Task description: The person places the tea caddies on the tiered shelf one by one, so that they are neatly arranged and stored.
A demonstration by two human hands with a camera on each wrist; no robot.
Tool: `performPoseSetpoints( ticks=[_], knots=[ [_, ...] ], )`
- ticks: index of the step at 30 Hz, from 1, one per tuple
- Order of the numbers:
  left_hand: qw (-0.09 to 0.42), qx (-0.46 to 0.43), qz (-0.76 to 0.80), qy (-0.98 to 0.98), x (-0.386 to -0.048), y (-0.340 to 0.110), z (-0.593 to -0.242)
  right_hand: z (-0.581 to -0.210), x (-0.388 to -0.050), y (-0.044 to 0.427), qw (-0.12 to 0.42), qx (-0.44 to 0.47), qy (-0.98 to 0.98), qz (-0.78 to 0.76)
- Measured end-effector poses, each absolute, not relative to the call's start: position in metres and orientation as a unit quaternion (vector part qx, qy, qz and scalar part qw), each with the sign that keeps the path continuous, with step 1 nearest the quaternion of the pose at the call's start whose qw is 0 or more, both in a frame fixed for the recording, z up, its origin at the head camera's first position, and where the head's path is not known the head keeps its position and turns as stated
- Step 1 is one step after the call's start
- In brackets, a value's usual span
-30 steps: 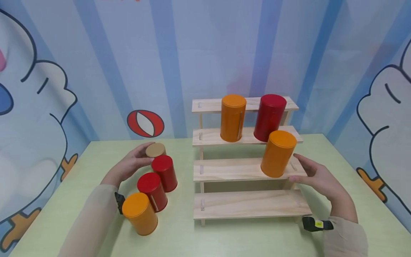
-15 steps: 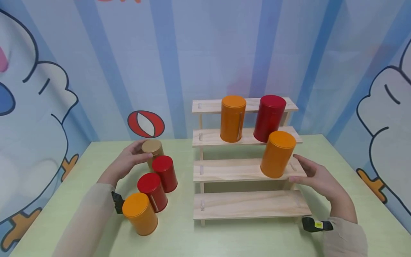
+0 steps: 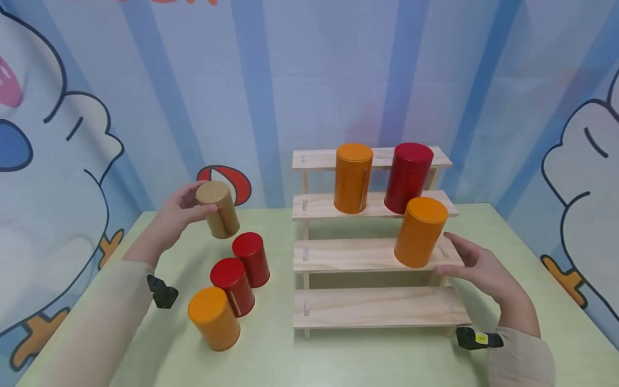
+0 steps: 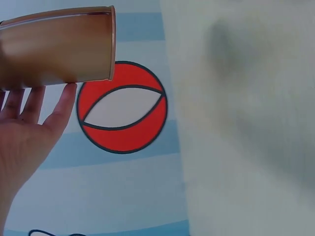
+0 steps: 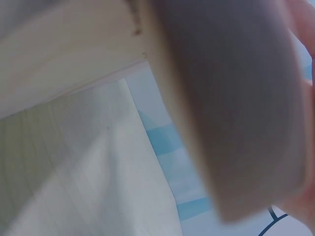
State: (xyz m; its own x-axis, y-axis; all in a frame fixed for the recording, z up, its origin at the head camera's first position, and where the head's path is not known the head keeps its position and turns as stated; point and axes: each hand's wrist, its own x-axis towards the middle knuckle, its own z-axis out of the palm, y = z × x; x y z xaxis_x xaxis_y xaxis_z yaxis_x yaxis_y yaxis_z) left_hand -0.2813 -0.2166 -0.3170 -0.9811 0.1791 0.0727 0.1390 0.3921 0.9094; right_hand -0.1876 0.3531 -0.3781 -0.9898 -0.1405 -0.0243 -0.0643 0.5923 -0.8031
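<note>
My left hand point(image 3: 171, 217) grips a gold can point(image 3: 223, 215) between thumb and fingers, lifted above the table; the left wrist view shows the can point(image 4: 59, 49) over the fingers of the hand point(image 4: 29, 132). Two red cans point(image 3: 251, 260) point(image 3: 233, 287) and an orange can point(image 3: 215, 320) stand in a slanting row below it. At the right end of the wooden rack point(image 3: 348, 255), my right hand point(image 3: 488, 271) holds the shelf edge with thumb and fingers, beside an orange can point(image 3: 419, 234) on that shelf. In the right wrist view a blurred wooden part point(image 5: 236, 108) hides much of the hand.
Another orange can point(image 3: 353, 180) and a red can point(image 3: 408, 180) stand on the rack's second shelf from the top. The rack rests on a pale green table point(image 3: 271, 360). Behind it hangs a blue striped backdrop point(image 3: 329, 80) with cartoon figures.
My left hand has raised the gold can from behind the red cans, up and to the left. My right hand has stayed at the rack's edge. The head view has shifted slightly.
</note>
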Motion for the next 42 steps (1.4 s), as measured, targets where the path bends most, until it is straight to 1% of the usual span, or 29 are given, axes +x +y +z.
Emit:
performPoseSetpoints(
  ticks=[10, 18, 29, 39, 42],
  knots=[
    [-0.006, 0.129, 0.538, 0.833, -0.265, -0.198, -0.276, -0.378, -0.189, 0.354, 0.043, -0.051, 0.893, -0.445],
    [-0.013, 0.139, 0.544, 0.828, -0.252, -0.18, -0.257, -0.378, -0.191, 0.354, 0.045, -0.049, 0.893, -0.444],
    [0.002, 0.153, 0.53, 0.834, -0.234, -0.153, -0.241, -0.379, -0.19, 0.354, 0.043, -0.049, 0.894, -0.444],
    [0.048, 0.191, 0.561, 0.804, -0.224, -0.127, -0.238, -0.38, -0.19, 0.354, 0.046, -0.048, 0.892, -0.446],
    [0.054, 0.203, 0.571, 0.794, -0.221, -0.116, -0.24, -0.38, -0.19, 0.354, 0.046, -0.047, 0.893, -0.446]
  ],
)
